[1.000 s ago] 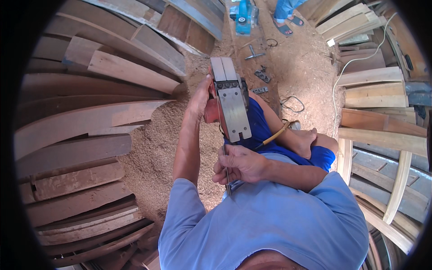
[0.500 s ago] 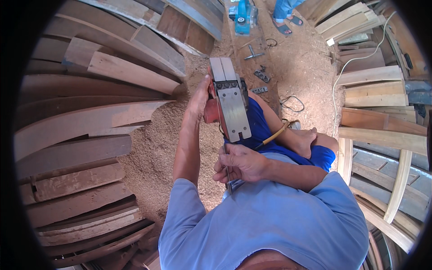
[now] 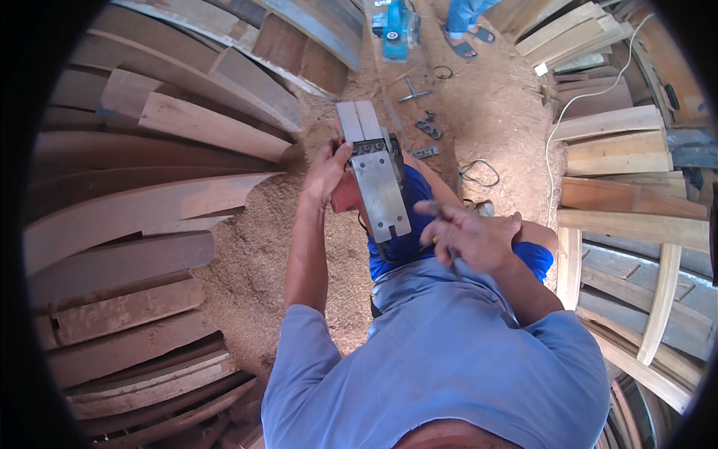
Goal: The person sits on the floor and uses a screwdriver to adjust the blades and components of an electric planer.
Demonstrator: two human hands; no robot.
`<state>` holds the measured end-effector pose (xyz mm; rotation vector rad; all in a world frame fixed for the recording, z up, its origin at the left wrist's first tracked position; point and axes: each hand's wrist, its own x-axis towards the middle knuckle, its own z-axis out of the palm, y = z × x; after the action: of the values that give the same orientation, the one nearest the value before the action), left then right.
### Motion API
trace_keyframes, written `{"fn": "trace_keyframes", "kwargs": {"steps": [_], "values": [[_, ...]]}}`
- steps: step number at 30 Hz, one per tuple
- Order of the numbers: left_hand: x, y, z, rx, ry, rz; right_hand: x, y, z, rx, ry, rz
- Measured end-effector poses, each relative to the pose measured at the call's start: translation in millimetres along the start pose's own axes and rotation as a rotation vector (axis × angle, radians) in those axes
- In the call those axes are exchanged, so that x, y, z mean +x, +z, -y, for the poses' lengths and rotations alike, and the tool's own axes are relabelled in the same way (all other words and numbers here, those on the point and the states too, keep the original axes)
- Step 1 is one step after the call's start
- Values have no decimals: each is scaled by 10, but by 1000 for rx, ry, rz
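An electric planer [image 3: 383,196] with a red body rests upside down near my lap, its flat metal sole facing up. My left hand [image 3: 326,170] is closed round its red side, thumb near the dark band across the sole. To the right of the planer, my right hand [image 3: 479,238] is raised over my blue shorts, fingers curled and smeared by motion. A slim dark rod-like tool [image 3: 454,260] shows below those fingers; its exact kind is too blurred to make out.
Ahead on a plank lie a teal power planer [image 3: 394,31], a T-handled metal tool [image 3: 413,91], and small metal parts [image 3: 428,128]. A black cord loop [image 3: 480,173] lies on the shavings. Another person's sandalled feet [image 3: 462,49] stand beyond. Boards [image 3: 217,123] line both sides.
My right hand has moved away from the near end of the planer's sole, to the right and slightly forward, taking the slim tool along. My left hand still holds the planer.
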<state>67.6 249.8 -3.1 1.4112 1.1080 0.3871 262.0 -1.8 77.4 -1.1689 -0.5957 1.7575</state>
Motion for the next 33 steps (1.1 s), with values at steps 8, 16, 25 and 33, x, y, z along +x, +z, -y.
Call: {"fn": "trace_keyframes", "kwargs": {"steps": [8, 16, 25, 33], "values": [[-26, -11, -69, -58, -68, 26, 81, -592, -8, -480, -160, -477], [37, -35, 79, -91, -26, -10, 1006, -1337, -82, -1065, -254, -836], [14, 4, 49, -139, 20, -5, 1908, -1379, -475, -1348, 103, -571], [25, -61, 126, -99, -4, 6, 2094, -1151, -551, -1272, 80, -562]]}}
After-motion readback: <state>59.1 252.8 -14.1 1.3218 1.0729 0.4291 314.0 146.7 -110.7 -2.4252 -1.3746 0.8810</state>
